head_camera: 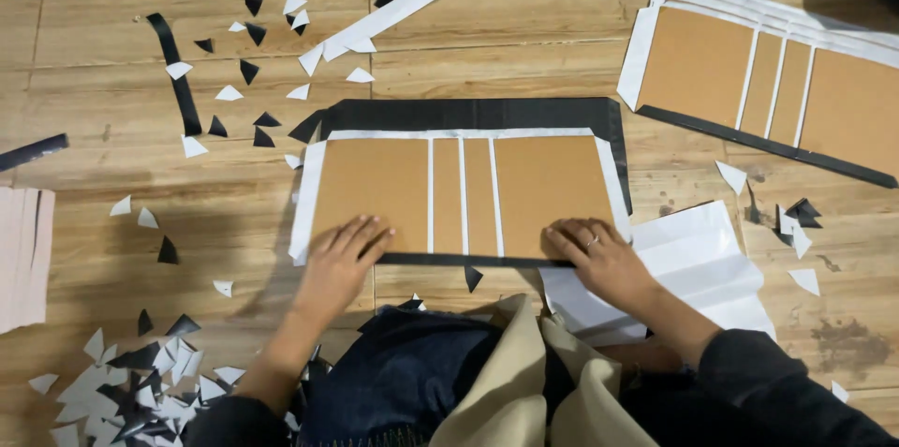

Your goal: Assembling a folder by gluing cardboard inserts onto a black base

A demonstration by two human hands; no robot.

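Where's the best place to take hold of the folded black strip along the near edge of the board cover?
Probably its bare middle stretch, black strip, coming from the near side. The left hand and right hand press flat on its ends, and the brown boards block the far side.

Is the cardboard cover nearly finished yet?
Partly. Four cardboard panels already sit on the black sheet, and the corners are cut off. The left hand and right hand press the bottom flap over. The top and side flaps look unfolded.
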